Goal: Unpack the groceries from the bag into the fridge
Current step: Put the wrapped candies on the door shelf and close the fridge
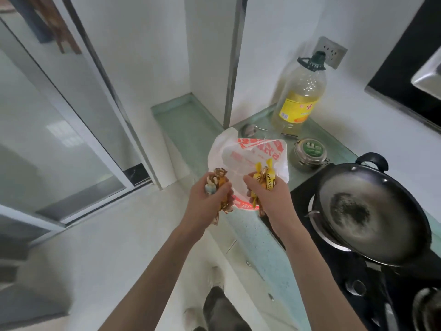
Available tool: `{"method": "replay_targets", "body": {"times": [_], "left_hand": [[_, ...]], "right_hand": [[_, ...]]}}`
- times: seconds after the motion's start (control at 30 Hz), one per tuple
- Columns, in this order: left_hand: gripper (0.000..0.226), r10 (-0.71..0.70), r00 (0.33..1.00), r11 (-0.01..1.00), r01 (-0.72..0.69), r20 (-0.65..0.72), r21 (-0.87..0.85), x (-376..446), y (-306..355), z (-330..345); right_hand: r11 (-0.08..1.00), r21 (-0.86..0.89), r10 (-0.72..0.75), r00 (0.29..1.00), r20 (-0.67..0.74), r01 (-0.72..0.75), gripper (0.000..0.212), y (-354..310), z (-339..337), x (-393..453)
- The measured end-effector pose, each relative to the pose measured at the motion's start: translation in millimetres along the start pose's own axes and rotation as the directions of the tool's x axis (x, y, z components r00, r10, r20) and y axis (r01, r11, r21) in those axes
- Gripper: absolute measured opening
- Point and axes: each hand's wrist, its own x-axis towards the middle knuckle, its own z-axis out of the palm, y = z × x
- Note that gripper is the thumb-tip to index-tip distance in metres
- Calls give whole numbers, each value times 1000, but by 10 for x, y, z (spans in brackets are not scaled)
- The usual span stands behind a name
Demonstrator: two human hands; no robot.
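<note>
Yellow-wrapped sweets point(262, 180) fill the right hand point(267, 197), fingers clenched round them; left hand point(210, 199) grips another bunch point(219, 185); bag point(248, 154) just beyond both; fridge unseen.

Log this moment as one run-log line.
left hand: holds wrapped candies | right hand: holds yellow candies | bag: on counter | fridge: unseen

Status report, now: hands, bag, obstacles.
Left hand and right hand each shut on wrapped candies. Bag on counter edge. Wok close right. Fridge not in view.
</note>
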Motion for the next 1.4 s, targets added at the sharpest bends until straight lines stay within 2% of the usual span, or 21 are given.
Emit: {"method": "replay_targets", "body": {"times": [0.13, 0.27, 0.47, 0.6, 0.7, 0.8, 0.9, 1.0, 1.17, 1.27, 1.4], "left_hand": [[13, 2, 995, 999, -6, -104, -37, -435, 48, -160], [16, 7, 970, 998, -21, -244, -56, -840, 123, -361], [15, -33, 871, 993, -26, -491, -113, -1493, 163, -626], [20, -64, 793, 972, -87, -605, -217, -2046, 163, -804], [23, -27, 720, 972, -143, -693, -186, -2475, 134, -945], [19, -17, 621, 972, -174, -783, -159, -2844, 113, -1080], [17, -25, 529, 965, -208, -848, -157, -3151, 92, -1215], [16, -26, 480, 946, -272, -877, -177, -3423, 75, -1351], [14, -80, 394, 868, -424, -916, -258, -3880, 83, -1589], [18, -102, 336, 841, -474, -936, -261, -4190, 84, -1779], [22, -61, 302, 869, -452, -951, -199, -4610, 40, -2079]], "right_hand": [[1000, -1, -16, 998, 59, 16, 24, -111, 109, -348], [998, 29, -52, 975, 216, 47, 23, -175, 293, -648], [997, 57, -72, 879, 471, 51, 18, -242, 587, -1021], [999, 45, -51, 765, 641, 28, 28, -285, 851, -1334], [999, 41, -42, 658, 752, 17, 27, -325, 1081, -1640], [998, -13, -25, 528, 849, 69, 31, -371, 1306, -1945], [988, -57, -10, 423, 906, 145, 37, -401, 1525, -2193], [981, -50, -12, 317, 948, 187, 37, -419, 1764, -2415], [988, 32, -57, 164, 985, 153, 17, -423, 2175, -2841], [984, 70, -86, 95, 992, 164, 16, -404, 2416, -3150], [982, 109, -120, 69, 990, 153, 17, -372, 2724, -3583]]}}
